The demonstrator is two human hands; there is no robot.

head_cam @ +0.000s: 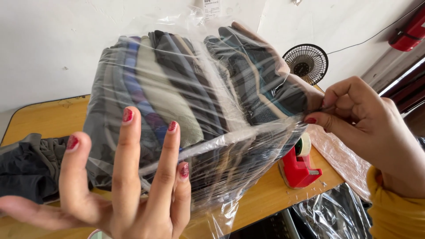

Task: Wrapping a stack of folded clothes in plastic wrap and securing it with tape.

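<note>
Lowest in the frame, the left hand (128,194) is spread wide, palm up, its long fingers (126,146) splayed and pressed flat against the near face of a clear plastic bag of folded clothes (195,102); the nails carry chipped red polish, and the thumb points off to the lower left without touching the bag. The bag fills the middle of the frame, held up above the table (48,117), and leans on those fingertips rather than being gripped by them. At the right of the frame the right hand (358,119) comes out of a mustard-yellow sleeve (389,208) with its fingers narrowed to a pinch, thumb and forefinger closed on the bag's right edge where the film bunches. The film is thin, glossy and wrinkled, catching white streaks of light, and a loose flap hangs down at the lower middle. Inside it the garments stand in a tight row of soft folded edges in grey, blue-violet, olive, black and teal. Beyond the bag, a red tape dispenser (299,166) with a roll of clear tape sits on the smooth yellow wooden table, just under the bag's right corner. A heap of dark grey cloth (26,166) lies at the left edge, and more crumpled plastic (336,212) shows at the lower right. Farthest off, a small round black wire fan (305,63) stands against the white wall at the upper right.
</note>
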